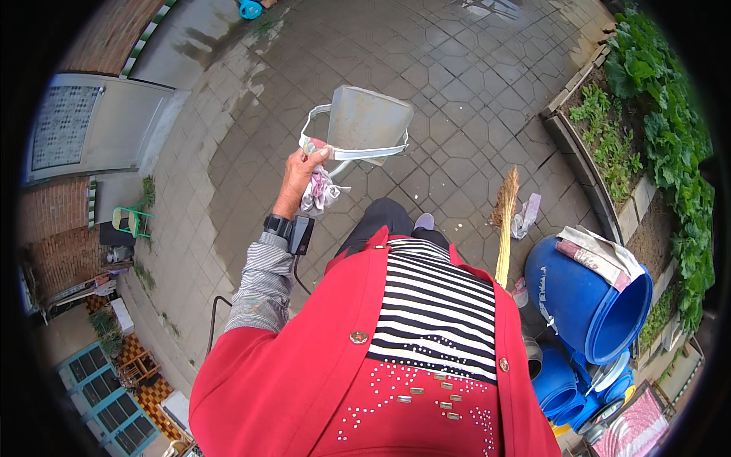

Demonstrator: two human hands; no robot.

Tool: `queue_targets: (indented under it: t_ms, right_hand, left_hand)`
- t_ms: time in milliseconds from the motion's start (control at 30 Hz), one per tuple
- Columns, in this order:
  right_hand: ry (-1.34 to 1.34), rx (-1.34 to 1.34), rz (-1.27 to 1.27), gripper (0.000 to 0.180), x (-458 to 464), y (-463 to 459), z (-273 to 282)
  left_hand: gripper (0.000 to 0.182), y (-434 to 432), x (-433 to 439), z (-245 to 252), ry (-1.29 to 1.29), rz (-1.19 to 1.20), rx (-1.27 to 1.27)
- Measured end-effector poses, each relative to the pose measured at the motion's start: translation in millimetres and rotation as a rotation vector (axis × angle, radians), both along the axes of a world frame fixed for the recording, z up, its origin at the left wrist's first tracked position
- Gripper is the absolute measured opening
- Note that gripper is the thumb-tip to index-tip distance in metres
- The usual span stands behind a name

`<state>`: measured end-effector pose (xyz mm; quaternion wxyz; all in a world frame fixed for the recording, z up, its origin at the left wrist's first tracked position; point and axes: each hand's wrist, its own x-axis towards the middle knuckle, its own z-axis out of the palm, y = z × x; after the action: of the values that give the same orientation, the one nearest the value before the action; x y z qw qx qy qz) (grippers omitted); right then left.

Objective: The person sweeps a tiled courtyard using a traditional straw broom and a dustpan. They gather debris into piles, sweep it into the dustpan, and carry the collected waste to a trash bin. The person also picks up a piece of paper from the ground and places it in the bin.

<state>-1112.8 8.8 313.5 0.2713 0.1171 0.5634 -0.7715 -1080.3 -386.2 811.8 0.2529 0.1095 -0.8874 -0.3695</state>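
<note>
My left hand (297, 174) grips the white band (365, 153) around a dirty, greyish scoop-like container (368, 120), perhaps a dustpan. The container hangs tilted above the paving. A crumpled white and pink cloth or plastic piece (321, 191) hangs under my fingers, also held by that hand. My right hand is out of view. On my right side a straw broom (503, 228) points its frayed end away from me; its near end is hidden behind my red jacket.
A large blue plastic barrel (571, 297) lies right, draped with cloth (599, 257); smaller blue containers (557, 377) are behind it. A crumpled wrapper-like piece (525, 217) lies by the broom. A low brick edging (582, 165) borders leafy plants. A green chair (132, 220) stands far left.
</note>
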Motion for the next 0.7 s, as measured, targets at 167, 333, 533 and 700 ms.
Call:
queue_targets:
  t_ms: [167,333,533,700]
  right_hand:
    - [0.069,-0.008,-0.011,0.026,-84.3,34.2,74.1]
    - [0.137,-0.007,-0.040,0.024,-122.4,16.8,90.6]
    - [0.057,0.155,-0.121,0.026,-78.9,-62.8,55.7]
    - [0.078,0.449,-0.141,0.027,-82.0,-91.5,38.2]
  left_hand:
    - [0.037,32.4,-40.4,28.1,0.008,-0.155,-0.097]
    - [0.042,29.5,-86.6,43.7,-0.108,-0.082,-0.199]
    - [0.046,38.9,-174.9,53.6,-0.201,-0.100,-0.267]
    - [0.035,51.1,-253.2,72.4,-0.210,-0.171,-0.195]
